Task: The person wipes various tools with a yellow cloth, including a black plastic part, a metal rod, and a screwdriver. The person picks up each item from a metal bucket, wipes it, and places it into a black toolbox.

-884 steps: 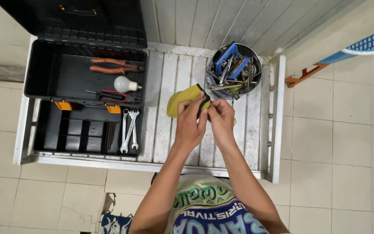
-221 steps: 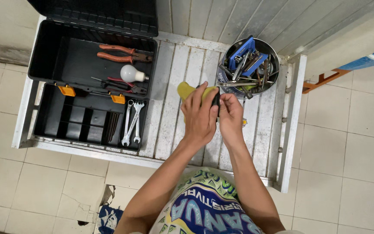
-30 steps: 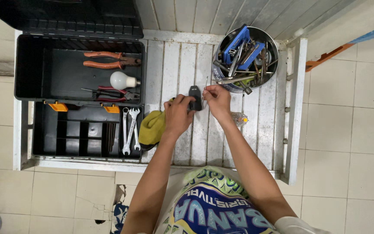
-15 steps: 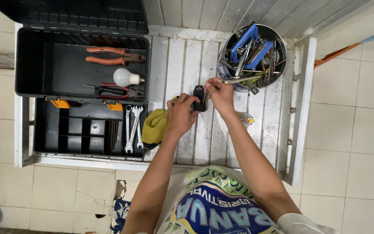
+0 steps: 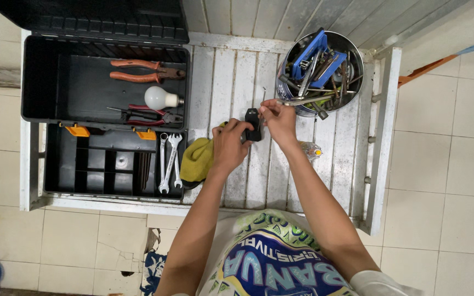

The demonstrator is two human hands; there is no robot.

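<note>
both hands, left hand [image 5: 230,147] and right hand [image 5: 278,119], are gripping a small black tool [image 5: 253,124] between them, yellow cloth [image 5: 197,160] lying just left, metal bucket [image 5: 320,71] of unsorted tools waiting just beyond.

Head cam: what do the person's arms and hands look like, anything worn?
Both forearms are bare up to the elbow and beyond; no gloves, watch, rings or bands show on the left hand or the right hand. A pale short sleeve edge shows at the right upper arm. The shirt front carries a blue, green and white print.
</note>
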